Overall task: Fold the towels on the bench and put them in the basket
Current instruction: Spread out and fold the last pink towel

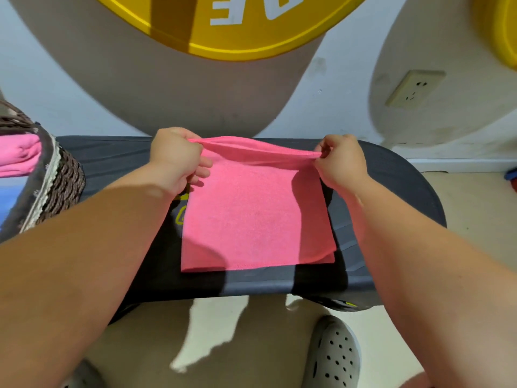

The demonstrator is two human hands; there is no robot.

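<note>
1. A pale wall [70, 79] fills the background, with a big yellow round sign [223, 29] bearing white letters at the top and a cream floor [475, 208] below on the right.
2. A dark grey bench [391, 186] runs across the middle, its far edge against the wall.
3. A pink towel [251, 214] lies on the middle of the bench, its near edge flat on the surface and its far edge lifted off it and pulled taut between the two hands.
4. A brown woven basket [61, 177] with a lace trim stands on the left end of the bench; a folded pink towel [16, 155] lies inside.
5. The left hand [176, 161] grips the far left corner of the pink towel, fingers curled round the cloth.
6. The right hand [341, 163] pinches the far right corner between thumb and fingers.
7. A pale shoe with holes [333, 357] rests on the floor below the bench.
8. A wall socket [414, 89] sits on the wall to the upper right.
</note>
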